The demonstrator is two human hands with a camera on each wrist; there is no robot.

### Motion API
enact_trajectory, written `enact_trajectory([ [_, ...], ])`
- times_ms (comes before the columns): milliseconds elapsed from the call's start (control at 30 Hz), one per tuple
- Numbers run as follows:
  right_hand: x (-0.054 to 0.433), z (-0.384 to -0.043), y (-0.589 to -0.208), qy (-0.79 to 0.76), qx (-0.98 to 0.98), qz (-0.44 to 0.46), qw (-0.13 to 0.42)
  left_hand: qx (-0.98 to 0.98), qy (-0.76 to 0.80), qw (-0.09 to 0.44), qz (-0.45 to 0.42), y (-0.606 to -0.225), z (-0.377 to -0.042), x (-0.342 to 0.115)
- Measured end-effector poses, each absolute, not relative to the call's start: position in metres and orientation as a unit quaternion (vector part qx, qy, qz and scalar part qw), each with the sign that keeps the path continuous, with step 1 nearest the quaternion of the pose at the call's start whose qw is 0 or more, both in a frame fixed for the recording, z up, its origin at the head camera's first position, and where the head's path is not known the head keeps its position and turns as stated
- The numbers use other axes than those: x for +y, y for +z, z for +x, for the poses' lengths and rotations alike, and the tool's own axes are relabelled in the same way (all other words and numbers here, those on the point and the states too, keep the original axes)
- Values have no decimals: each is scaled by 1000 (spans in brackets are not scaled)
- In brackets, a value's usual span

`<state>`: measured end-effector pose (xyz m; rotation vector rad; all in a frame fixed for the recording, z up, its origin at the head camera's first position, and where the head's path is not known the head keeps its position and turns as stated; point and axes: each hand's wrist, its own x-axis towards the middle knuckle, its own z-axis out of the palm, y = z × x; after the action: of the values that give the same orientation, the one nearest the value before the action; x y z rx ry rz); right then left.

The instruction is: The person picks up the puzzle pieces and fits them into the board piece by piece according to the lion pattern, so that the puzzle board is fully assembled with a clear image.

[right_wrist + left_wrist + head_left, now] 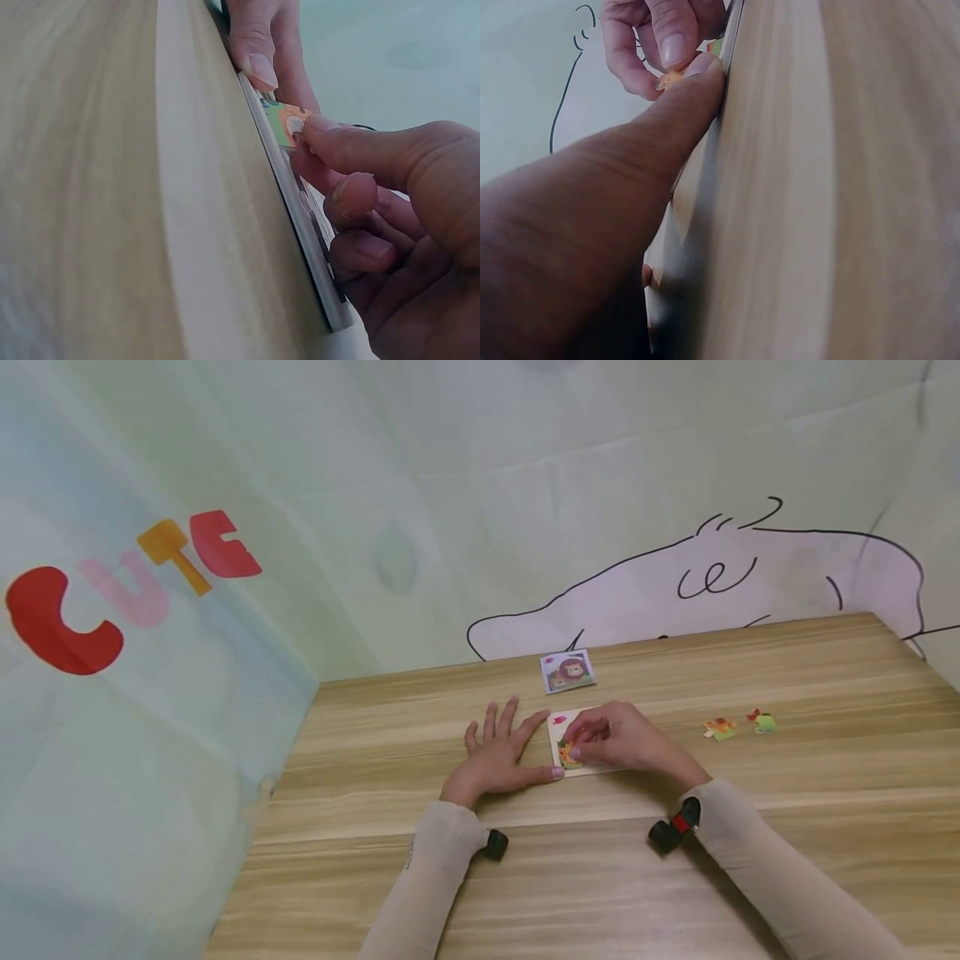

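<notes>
A square puzzle board point(556, 750) with a pale rim lies on the wooden table. My right hand point(618, 739) is over it and pinches an orange and green puzzle piece point(287, 124) between thumb and forefinger, at the board's lower left corner. The other fingers of that hand are curled in and cover much of the board. My left hand point(502, 760) rests spread on the table to the board's left, its fingers straight. The left thumb point(262, 69) touches the board's left corner, close to the piece.
Two loose puzzle pieces, one orange point(720, 728) and one green and red point(762, 722), lie to the right on the table point(570, 877). Behind the board is a picture card point(567, 672) with a lion. A printed cloth point(420, 510) hangs along the table's back and left edges.
</notes>
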<state>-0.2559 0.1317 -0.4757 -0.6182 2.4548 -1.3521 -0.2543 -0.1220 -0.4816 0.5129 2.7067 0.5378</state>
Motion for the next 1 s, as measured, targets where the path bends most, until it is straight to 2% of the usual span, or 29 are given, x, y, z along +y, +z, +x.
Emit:
enact_trajectory([
  [400, 125, -255, -480, -378, 889, -253, 51, 951, 189, 157, 188, -483, -254, -124],
  [700, 123, -255, -480, -383, 889, -248, 43, 953, 185, 159, 180, -490, -258, -125],
  [1000, 140, -259, -472, -471, 855, -199, 81, 953, 183, 165, 175, -486, -257, -122],
])
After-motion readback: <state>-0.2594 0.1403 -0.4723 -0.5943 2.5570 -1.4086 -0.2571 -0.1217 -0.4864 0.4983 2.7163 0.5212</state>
